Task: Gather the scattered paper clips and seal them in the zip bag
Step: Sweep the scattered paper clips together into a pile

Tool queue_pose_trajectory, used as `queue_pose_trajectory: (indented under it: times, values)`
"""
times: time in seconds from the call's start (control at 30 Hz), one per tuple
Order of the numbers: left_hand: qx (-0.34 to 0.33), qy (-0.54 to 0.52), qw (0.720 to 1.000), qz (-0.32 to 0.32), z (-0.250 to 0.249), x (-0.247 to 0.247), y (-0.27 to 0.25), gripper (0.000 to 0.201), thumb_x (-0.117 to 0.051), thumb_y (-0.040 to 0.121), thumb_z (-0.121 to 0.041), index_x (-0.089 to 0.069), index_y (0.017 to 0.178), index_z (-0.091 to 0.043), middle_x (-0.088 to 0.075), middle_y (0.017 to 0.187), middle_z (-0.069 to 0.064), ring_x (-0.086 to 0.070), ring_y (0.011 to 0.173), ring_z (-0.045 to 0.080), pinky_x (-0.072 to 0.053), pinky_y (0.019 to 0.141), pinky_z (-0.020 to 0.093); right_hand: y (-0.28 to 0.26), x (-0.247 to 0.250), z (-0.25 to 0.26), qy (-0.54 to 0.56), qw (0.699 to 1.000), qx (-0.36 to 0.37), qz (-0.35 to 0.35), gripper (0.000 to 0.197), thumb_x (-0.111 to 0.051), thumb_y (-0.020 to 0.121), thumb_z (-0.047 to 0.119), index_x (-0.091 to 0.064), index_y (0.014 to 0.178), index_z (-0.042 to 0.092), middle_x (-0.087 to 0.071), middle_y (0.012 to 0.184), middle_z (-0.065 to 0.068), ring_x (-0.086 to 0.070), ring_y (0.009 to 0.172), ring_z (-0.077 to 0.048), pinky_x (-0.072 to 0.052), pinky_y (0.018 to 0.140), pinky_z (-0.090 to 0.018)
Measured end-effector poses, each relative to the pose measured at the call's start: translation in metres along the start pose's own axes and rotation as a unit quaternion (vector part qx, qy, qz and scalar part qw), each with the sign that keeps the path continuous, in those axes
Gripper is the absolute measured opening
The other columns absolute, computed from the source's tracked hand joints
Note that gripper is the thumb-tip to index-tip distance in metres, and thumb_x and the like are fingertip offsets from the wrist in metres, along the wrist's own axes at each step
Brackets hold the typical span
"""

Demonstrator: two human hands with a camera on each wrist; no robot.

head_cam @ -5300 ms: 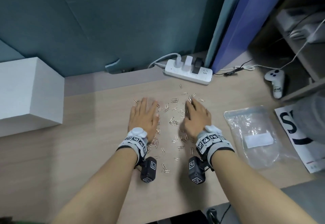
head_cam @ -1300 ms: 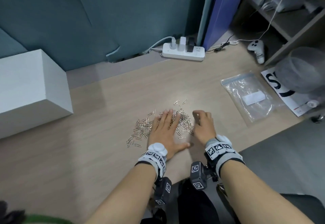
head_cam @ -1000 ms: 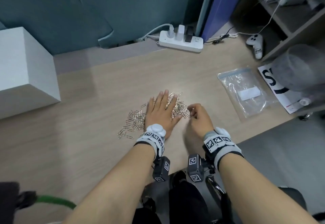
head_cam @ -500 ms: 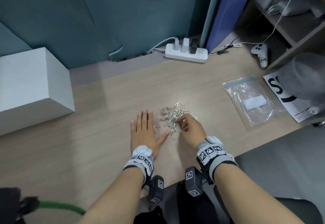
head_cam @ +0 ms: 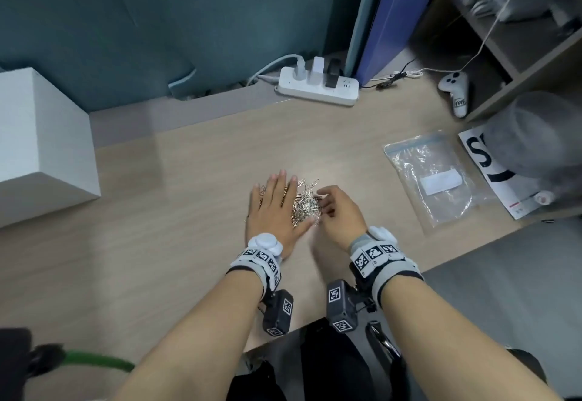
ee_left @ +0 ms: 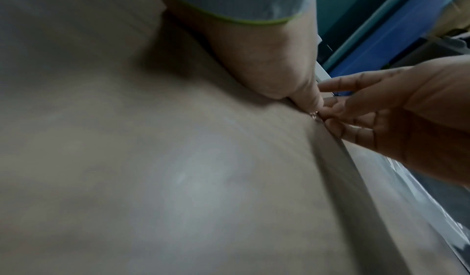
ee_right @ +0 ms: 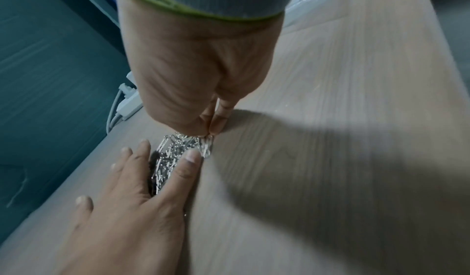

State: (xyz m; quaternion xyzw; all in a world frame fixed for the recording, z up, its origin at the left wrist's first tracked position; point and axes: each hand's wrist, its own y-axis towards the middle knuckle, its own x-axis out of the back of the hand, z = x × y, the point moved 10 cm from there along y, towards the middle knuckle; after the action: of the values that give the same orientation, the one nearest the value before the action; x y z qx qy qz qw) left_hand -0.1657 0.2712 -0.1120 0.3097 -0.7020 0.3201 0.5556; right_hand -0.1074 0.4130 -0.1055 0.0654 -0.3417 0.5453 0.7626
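Observation:
A pile of silver paper clips (head_cam: 306, 203) lies on the wooden desk (head_cam: 195, 199), squeezed between my two hands. My left hand (head_cam: 274, 202) lies flat with straight fingers on the pile's left part, and some clips show between its fingers. My right hand (head_cam: 325, 204) sits at the pile's right side with curled fingers. In the right wrist view its fingertips (ee_right: 212, 127) pinch clips at the top of the heap (ee_right: 170, 160), next to the left hand (ee_right: 132, 187). The clear zip bag (head_cam: 433, 180) lies flat to the right, untouched.
A white box (head_cam: 41, 145) stands at the left. A power strip (head_cam: 316, 88) lies at the back, with a white controller (head_cam: 456, 93) and shelves at the back right. A printed sheet (head_cam: 491, 174) under a grey object lies right of the bag. The desk's front edge is near my wrists.
My left hand has slid right onto the clips, packing the pile tighter against my right hand. The right hand's fingers have curled in on the pile.

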Motion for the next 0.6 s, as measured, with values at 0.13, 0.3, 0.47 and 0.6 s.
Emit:
queue_pose_trajectory:
  times: [0.13, 0.3, 0.47, 0.6]
  values:
    - [-0.022, -0.008, 1.0, -0.003, 0.003, 0.002, 0.02, 0.077, -0.022, 0.099, -0.069, -0.007, 0.162, -0.028, -0.002, 0.17, -0.002, 0.0, 0.157, 0.022, -0.002, 0.123, 0.056, 0.021, 0.017, 0.004, -0.019, 0.998, 0.012, -0.051, 0.034, -0.056, 0.098, 0.005, -0.063, 0.128, 0.02, -0.054, 0.12, -0.003, -0.064, 0.113, -0.024, -0.053, 0.104, -0.045]
    - [-0.041, -0.044, 0.997, 0.037, 0.002, -0.009, 0.027, 0.064, -0.021, 0.104, -0.053, -0.012, 0.162, -0.027, -0.005, 0.17, -0.004, 0.001, 0.157, 0.022, -0.003, 0.124, 0.054, 0.034, 0.004, 0.006, -0.134, 0.99, 0.029, 0.026, 0.053, -0.057, 0.091, -0.002, -0.062, 0.14, 0.017, -0.052, 0.137, -0.01, -0.048, 0.124, -0.033, -0.044, 0.107, -0.041]
    - [-0.07, -0.118, 0.988, 0.066, -0.008, -0.007, 0.015, 0.064, -0.03, 0.105, -0.042, -0.011, 0.162, -0.02, -0.005, 0.17, -0.003, 0.001, 0.157, 0.017, -0.003, 0.127, 0.045, 0.015, -0.009, 0.021, -0.069, 0.995, 0.021, 0.073, 0.056, -0.05, 0.088, -0.01, -0.065, 0.138, 0.011, -0.056, 0.131, -0.011, -0.057, 0.121, -0.03, -0.044, 0.109, -0.034]
    - [-0.067, -0.107, 0.989, 0.071, -0.011, 0.015, 0.014, 0.064, -0.031, 0.106, -0.039, -0.011, 0.162, -0.017, -0.008, 0.17, -0.001, -0.003, 0.156, 0.016, -0.001, 0.127, 0.041, 0.002, 0.027, 0.017, -0.123, 0.992, -0.018, 0.02, 0.045, -0.052, 0.1, 0.011, -0.056, 0.144, 0.02, -0.052, 0.145, -0.007, -0.052, 0.133, -0.029, -0.043, 0.112, -0.048]
